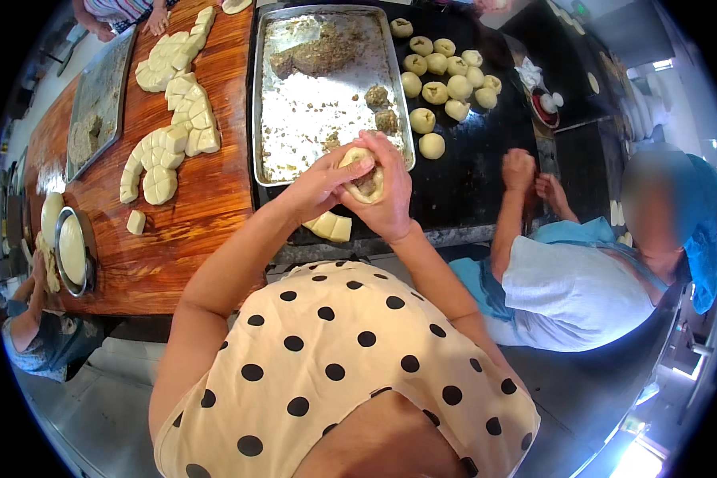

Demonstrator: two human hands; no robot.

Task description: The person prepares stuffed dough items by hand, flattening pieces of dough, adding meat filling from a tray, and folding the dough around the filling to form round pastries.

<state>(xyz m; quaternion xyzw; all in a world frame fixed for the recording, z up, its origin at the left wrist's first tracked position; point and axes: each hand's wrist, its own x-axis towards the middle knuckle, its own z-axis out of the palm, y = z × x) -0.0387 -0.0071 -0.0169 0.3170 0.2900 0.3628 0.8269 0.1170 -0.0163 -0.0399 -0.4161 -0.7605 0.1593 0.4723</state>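
Note:
Both hands cup a round piece of pale dough (363, 180) with brownish filling showing in its hollow, over the near edge of a metal tray (256, 103). My left hand (327, 183) has its thumb on the dough's rim; my right hand (386, 195) wraps round its other side, fingers curled. The tray holds a large mound of speckled filling (315, 56) and smaller lumps. Just below my hands lies a sectioned strip of dough (327, 227).
Filled dough balls (458, 86) sit on the black surface. Cut dough (171, 139), another tray (95, 135) and a metal bowl (80, 251) lie on the wooden top. A co-worker (581, 287) works at my right; others' hands show at far left (36, 275) and top left.

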